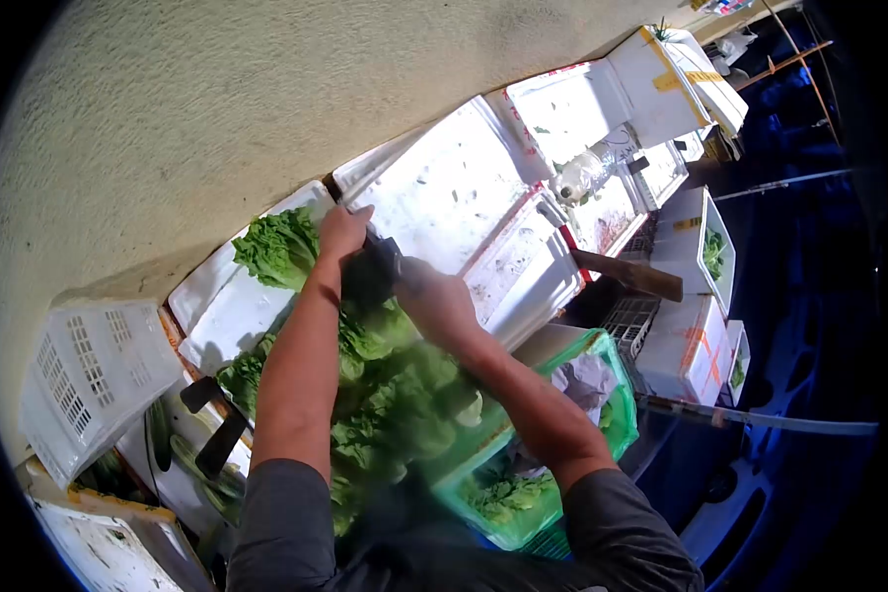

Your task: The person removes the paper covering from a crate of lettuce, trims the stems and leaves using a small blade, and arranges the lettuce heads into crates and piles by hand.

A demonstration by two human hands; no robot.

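Observation:
My left hand (343,232) is at the near edge of the white foam boxes, its fingers curled by a dark thing (383,255) that I cannot make out. My right hand (434,304), blurred by motion, is closed at the other side of that dark thing. Below and between my forearms lies a heap of green lettuce (395,395), partly blurred. Another leafy head (278,247) rests in a white foam tray (232,306) left of my left hand. What is inside my fingers is mostly hidden.
A white plastic basket (94,375) stands at the left, near cucumbers (202,469). At the right is a green-lined crate (617,395) with lettuce and paper. A clear bottle (584,178) and a wooden handle (636,276) lie by the foam boxes (444,187). A wall runs behind.

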